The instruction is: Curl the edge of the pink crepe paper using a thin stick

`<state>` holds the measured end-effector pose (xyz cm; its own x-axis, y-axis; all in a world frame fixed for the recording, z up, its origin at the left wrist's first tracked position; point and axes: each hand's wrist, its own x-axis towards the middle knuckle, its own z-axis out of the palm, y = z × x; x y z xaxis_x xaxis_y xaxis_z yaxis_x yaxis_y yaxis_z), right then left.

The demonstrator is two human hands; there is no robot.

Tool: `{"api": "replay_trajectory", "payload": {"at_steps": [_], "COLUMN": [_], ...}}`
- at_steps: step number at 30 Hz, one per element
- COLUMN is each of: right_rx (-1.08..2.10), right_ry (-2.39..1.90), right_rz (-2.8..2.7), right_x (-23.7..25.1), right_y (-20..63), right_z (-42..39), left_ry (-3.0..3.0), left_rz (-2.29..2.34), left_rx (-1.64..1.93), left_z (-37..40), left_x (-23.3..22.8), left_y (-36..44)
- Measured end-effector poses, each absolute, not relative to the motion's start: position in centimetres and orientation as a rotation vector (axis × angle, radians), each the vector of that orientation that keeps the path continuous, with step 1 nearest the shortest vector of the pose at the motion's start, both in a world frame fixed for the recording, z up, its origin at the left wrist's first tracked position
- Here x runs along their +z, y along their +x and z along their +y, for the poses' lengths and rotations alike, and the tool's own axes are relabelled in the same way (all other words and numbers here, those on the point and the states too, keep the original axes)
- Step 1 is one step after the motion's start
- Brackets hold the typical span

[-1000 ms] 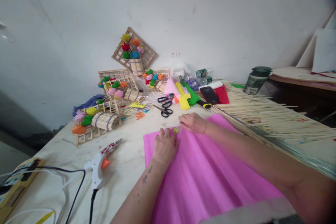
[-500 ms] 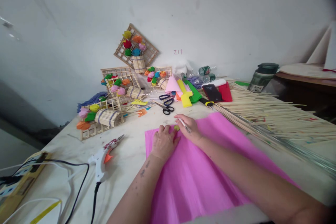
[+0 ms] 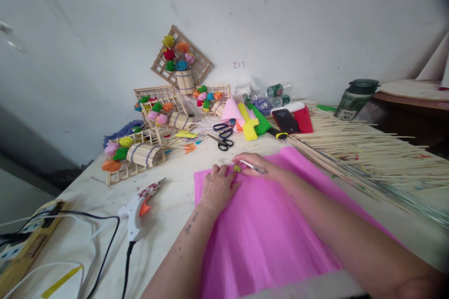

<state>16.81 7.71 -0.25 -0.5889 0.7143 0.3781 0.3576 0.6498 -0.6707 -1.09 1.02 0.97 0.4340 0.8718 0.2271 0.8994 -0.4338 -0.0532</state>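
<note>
A large sheet of pink crepe paper (image 3: 273, 229) lies spread on the white table (image 3: 171, 219) in front of me. My left hand (image 3: 218, 188) rests flat on the sheet's far left corner, its fingers against a small yellow-green disc (image 3: 237, 168). My right hand (image 3: 255, 165) lies just right of the disc and holds a thin pen (image 3: 253, 166), its tip beside the disc.
A white glue gun (image 3: 136, 208) with a black cord lies to the left, near a power strip (image 3: 24, 236). Scissors (image 3: 223, 137), folded coloured paper (image 3: 249, 126), a phone (image 3: 285, 121), stick frames with paper flowers (image 3: 138, 155) and a bed of bamboo sticks (image 3: 368, 152) fill the far side.
My right hand has turned the pen from pointing up to lying nearly flat beside the disc. My left hand has stayed on the paper. The camera has tilted slightly.
</note>
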Motion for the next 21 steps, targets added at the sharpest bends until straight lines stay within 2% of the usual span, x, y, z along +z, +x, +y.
{"api": "replay_trajectory", "payload": {"at_steps": [21], "right_rx": [0.490], "right_ry": [-0.894], "right_rz": [-2.253], "right_x": [-1.4], "right_y": [15.9], "right_z": [8.4], "left_ry": [-2.516], "left_rz": [-1.660], "left_rx": [-0.330], "left_z": [0.8], "left_x": [1.1], "left_y": [-0.5]}}
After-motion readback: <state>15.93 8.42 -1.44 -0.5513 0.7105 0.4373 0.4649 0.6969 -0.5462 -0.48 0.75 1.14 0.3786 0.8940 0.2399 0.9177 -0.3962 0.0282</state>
